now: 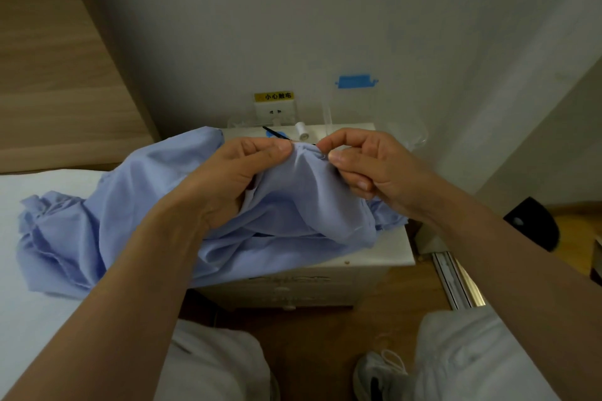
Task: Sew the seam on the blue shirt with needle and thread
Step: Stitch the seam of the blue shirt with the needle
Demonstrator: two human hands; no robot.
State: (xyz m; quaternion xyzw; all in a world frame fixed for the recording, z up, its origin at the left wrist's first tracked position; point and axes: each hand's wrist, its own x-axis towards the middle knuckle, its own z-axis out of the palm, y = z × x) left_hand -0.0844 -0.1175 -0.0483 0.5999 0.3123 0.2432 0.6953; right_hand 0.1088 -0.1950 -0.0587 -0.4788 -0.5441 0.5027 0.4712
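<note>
The light blue shirt (130, 205) lies bunched over the white bedside cabinet (384, 257) and spills left onto the bed. My left hand (228, 179) grips a raised fold of the shirt, thumb and forefinger pinching its top edge. Just to the right, my right hand (368, 166) pinches at the same edge of the fold with thumb and forefinger. The needle and thread are too small to make out between those fingers. A white thread spool (301, 130) stands on the cabinet behind my hands.
A black-handled tool (275, 133) and something blue lie by the spool. A wall socket (275, 111) with a yellow label sits behind the cabinet. The white bed (32, 270) is at left, a wooden floor and metal rail (456, 283) at right. My knees and a shoe are below.
</note>
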